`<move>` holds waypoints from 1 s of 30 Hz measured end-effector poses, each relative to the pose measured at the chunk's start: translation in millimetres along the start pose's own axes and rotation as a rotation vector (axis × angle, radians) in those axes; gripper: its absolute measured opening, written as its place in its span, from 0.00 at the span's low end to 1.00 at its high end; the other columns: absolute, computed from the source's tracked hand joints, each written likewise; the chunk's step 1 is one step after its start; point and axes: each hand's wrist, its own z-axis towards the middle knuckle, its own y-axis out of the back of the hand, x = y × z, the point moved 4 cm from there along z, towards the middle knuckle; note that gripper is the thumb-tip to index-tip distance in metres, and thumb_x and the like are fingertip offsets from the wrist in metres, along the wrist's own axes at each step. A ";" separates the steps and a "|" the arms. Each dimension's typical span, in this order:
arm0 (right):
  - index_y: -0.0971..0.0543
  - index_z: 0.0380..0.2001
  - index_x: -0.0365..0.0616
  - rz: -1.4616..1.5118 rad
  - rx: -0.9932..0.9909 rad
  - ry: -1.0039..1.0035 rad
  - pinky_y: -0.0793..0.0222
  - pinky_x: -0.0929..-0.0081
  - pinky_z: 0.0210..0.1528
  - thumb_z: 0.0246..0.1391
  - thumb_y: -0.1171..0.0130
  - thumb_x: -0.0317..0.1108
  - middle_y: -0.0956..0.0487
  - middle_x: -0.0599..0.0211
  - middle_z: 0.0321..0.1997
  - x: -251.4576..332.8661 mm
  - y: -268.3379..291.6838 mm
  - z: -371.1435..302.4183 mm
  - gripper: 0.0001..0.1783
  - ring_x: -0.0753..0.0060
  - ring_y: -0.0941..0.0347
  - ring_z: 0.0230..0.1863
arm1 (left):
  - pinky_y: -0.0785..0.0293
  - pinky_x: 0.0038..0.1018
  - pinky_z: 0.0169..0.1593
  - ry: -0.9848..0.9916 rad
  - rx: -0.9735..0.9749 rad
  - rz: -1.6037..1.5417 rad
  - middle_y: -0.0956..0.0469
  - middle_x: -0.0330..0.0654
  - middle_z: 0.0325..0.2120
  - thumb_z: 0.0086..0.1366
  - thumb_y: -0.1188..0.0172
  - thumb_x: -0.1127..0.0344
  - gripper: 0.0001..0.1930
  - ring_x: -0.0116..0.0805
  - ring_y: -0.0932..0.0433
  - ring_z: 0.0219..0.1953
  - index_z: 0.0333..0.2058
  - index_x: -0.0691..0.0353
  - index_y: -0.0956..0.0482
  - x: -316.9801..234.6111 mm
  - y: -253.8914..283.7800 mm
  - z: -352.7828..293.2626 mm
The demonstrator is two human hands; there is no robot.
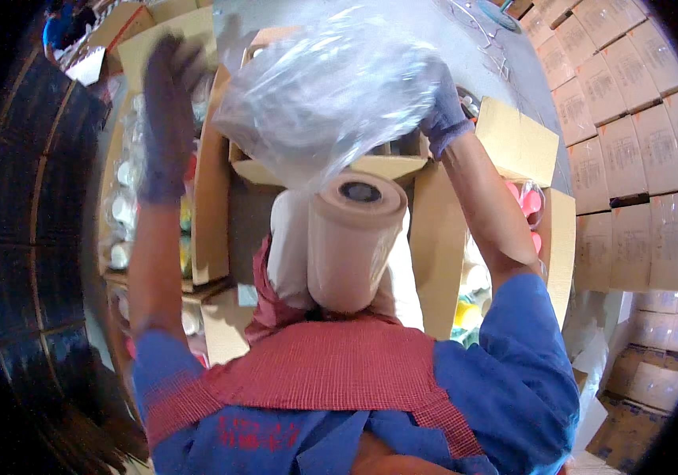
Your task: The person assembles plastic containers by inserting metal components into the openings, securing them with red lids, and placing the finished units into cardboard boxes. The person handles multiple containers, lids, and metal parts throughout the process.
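Note:
A roll of clear plastic film [347,253] stands on end between my knees, its dark core facing up. A crumpled, see-through plastic sheet [323,95] spreads above it, with its lower end hanging down to the roll's top edge; whether it is still joined to the roll I cannot tell. My right hand [442,111], in a grey-purple glove, grips the sheet's right side, its fingertips partly behind the film. My left hand [169,119], gloved alike and blurred, is raised over the left carton with fingers stretched out, holding nothing visible.
An open carton [211,198] with white-capped bottles [123,210] lies at left. Another carton [561,253] at right holds pink-capped bottles [531,202]. A divided carton [402,166] sits under the sheet. Stacked cartons [616,158] line the right side; dark stacks [22,198] the left.

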 end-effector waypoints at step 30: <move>0.24 0.44 0.38 -1.024 -0.036 -0.646 0.34 0.69 0.54 0.62 0.57 0.44 0.25 0.61 0.49 -158.6 190.4 -244.4 0.22 0.67 0.29 0.50 | 0.34 0.37 0.53 0.208 0.954 0.345 0.25 0.44 0.33 0.59 0.39 0.67 0.05 0.47 0.28 0.45 0.33 0.61 0.20 55.1 -12.5 -173.9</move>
